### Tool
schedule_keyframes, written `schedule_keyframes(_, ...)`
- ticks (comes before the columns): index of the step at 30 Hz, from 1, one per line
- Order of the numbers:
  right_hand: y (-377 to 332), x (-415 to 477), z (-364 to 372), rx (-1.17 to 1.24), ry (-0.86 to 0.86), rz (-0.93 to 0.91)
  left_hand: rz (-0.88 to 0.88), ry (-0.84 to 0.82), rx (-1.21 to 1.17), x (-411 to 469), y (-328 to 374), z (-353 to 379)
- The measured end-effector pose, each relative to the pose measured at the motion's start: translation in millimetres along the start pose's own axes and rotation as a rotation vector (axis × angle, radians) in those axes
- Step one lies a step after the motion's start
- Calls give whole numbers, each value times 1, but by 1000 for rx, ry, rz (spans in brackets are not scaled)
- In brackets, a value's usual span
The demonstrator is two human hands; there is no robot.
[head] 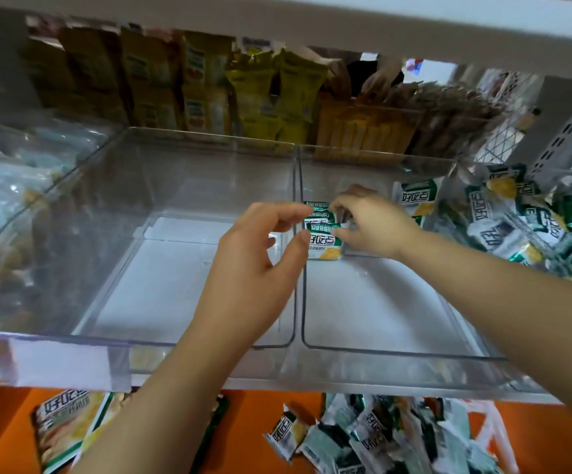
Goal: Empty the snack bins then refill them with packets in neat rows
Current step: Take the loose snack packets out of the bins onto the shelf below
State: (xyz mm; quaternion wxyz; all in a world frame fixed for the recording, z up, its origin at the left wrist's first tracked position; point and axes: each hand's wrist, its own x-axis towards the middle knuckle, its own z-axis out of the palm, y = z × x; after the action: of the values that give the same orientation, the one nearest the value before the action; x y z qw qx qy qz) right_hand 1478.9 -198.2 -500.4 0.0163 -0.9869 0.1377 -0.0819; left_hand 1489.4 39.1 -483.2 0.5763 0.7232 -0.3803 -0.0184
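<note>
Two clear bins sit side by side on the shelf, and you're early in the refill. Your left bin, centre-left of the frame, is emptied out: bare floor, not one packet in it yet. Your right bin holds only a few packets at its back left corner, mid-frame, overlapped like the start of a first row. Your right hand is on them, fingers curled and pinching the little stack into place. Your left hand hovers at the wall between the bins, its fingers spread in a loose C and gripping nothing.

Plenty left, I'd judge. One heap of the same packets waits at the right edge of the frame, and a second heap lies on the orange surface along the bottom.

Writing now: bold characters 好吃点 on the green-and-white packets, and again on a big bag at lower left. The smaller print is too blurred to read.
</note>
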Motion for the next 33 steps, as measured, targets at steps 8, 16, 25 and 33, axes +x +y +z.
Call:
schedule_keyframes(8, -8, 15, 0, 23, -137, -61, 13, -1, -4, 1, 0, 1)
schedule_keyframes(16, -19, 19, 1, -223, -261, -59, 27, 13, 1, 1, -6, 2)
schedule_keyframes(25, -13, -20, 0, 281, -308, 34, 61, 22, 51, 3, -6, 1)
schedule_keyframes(33, -20, -120, -80, 505, -39, -3, 267, 140, 315, -5, 0, 2)
